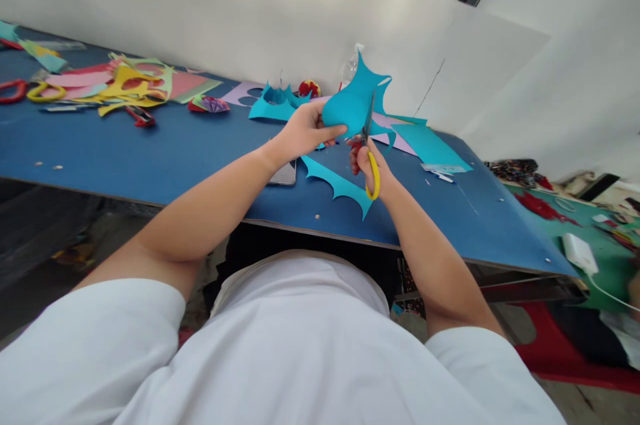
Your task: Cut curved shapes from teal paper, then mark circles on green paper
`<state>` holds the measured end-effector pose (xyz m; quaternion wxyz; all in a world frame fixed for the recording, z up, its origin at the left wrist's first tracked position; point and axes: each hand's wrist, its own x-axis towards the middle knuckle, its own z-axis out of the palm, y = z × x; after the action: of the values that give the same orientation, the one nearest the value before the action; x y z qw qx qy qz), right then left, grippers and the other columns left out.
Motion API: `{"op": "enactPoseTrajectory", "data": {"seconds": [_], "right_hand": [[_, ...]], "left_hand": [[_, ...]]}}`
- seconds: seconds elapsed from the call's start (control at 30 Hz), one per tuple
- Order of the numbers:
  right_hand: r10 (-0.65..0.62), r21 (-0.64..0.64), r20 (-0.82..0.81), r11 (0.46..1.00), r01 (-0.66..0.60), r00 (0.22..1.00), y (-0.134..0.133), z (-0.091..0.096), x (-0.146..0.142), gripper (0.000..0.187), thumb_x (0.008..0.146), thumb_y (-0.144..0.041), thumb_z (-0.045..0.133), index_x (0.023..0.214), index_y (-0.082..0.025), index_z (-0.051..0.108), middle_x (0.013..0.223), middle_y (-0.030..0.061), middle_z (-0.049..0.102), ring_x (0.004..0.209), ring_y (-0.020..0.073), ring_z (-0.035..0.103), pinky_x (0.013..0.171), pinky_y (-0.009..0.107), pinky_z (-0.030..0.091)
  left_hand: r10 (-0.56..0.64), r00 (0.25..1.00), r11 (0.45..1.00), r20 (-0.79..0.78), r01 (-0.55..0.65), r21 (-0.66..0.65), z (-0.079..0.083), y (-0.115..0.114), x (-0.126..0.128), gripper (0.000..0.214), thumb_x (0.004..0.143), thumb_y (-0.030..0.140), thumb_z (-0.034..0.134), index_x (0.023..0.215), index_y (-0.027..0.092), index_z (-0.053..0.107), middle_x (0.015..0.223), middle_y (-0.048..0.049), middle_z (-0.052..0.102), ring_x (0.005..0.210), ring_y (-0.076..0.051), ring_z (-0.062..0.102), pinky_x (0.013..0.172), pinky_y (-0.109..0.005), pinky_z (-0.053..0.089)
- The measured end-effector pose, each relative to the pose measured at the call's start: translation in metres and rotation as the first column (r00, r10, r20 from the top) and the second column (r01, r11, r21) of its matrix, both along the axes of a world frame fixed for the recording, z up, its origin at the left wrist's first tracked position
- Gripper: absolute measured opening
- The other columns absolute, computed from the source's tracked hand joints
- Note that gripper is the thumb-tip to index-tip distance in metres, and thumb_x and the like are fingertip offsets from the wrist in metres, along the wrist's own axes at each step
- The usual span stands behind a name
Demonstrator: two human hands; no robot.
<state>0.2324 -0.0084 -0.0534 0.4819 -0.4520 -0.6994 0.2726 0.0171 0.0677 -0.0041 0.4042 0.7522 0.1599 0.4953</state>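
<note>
My left hand point(305, 131) is closed on a teal paper sheet point(353, 101), holding it up above the blue table point(125, 158). My right hand point(367, 165) grips yellow-handled scissors point(371, 145) whose blades point up into the sheet. A teal scalloped offcut point(340, 185) hangs below the sheet, over the table. A phone point(284, 173) lies flat under my left wrist.
More teal scraps point(275, 105) and a flat teal sheet point(430, 145) lie near the wall. A heap of coloured paper cut-outs point(125, 85) and spare scissors point(45, 93) sit at the far left. A green surface point(590, 231) with a white charger point(577, 248) is at the right.
</note>
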Motion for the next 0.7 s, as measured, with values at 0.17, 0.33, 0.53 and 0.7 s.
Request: {"op": "enactPoseTrajectory", "data": {"seconds": [0.17, 0.33, 0.53, 0.7], "right_hand": [[-0.021, -0.031, -0.092, 0.999, 0.019, 0.996, -0.003, 0.004, -0.004, 0.109, 0.068, -0.126, 0.054, 0.119, -0.031, 0.062, 0.078, -0.0032, 0.049, 0.066, 0.0199, 0.051, 0.062, 0.038, 0.050], [0.001, -0.023, -0.097, 1.000, -0.003, 0.995, -0.004, 0.004, -0.003, 0.104, 0.072, -0.125, 0.054, 0.116, -0.031, 0.063, 0.076, -0.0025, 0.051, 0.063, 0.0199, 0.052, 0.060, 0.039, 0.050], [0.017, -0.042, -0.044, 0.999, -0.019, 0.999, -0.002, -0.001, 0.004, 0.096, 0.083, -0.120, 0.052, 0.116, -0.031, 0.064, 0.076, -0.0013, 0.054, 0.066, 0.0215, 0.055, 0.064, 0.040, 0.051], [0.059, -0.015, -0.079, 0.998, -0.060, 0.995, 0.002, -0.007, 0.008, 0.091, 0.089, -0.114, 0.055, 0.118, -0.029, 0.066, 0.076, -0.0018, 0.055, 0.064, 0.0199, 0.054, 0.064, 0.038, 0.048]], "left_hand": [[0.002, 0.999, 0.999, -0.033, -0.001, 0.042, -0.004, 0.000, 0.001, 0.043, 0.086, 0.051, 0.103, 0.085, 0.021, 0.072, 0.068, -0.0012, 0.071, 0.060, -0.019, 0.070, 0.056, -0.031, 0.056], [-0.033, 0.998, 0.997, -0.054, 0.037, 0.074, -0.007, -0.002, 0.001, 0.052, 0.089, 0.066, 0.101, 0.084, 0.023, 0.071, 0.064, -0.0014, 0.068, 0.061, -0.021, 0.069, 0.057, -0.034, 0.057], [-0.001, 0.996, 0.996, -0.084, 0.008, 0.092, -0.006, -0.006, 0.002, 0.058, 0.097, 0.072, 0.091, 0.077, 0.024, 0.066, 0.062, -0.0003, 0.064, 0.059, -0.017, 0.064, 0.056, -0.031, 0.051], [0.017, 0.996, 0.990, -0.092, -0.004, 0.139, -0.004, -0.008, 0.002, 0.056, 0.099, 0.067, 0.089, 0.074, 0.023, 0.066, 0.061, -0.0010, 0.064, 0.058, -0.015, 0.059, 0.056, -0.031, 0.047]]}}
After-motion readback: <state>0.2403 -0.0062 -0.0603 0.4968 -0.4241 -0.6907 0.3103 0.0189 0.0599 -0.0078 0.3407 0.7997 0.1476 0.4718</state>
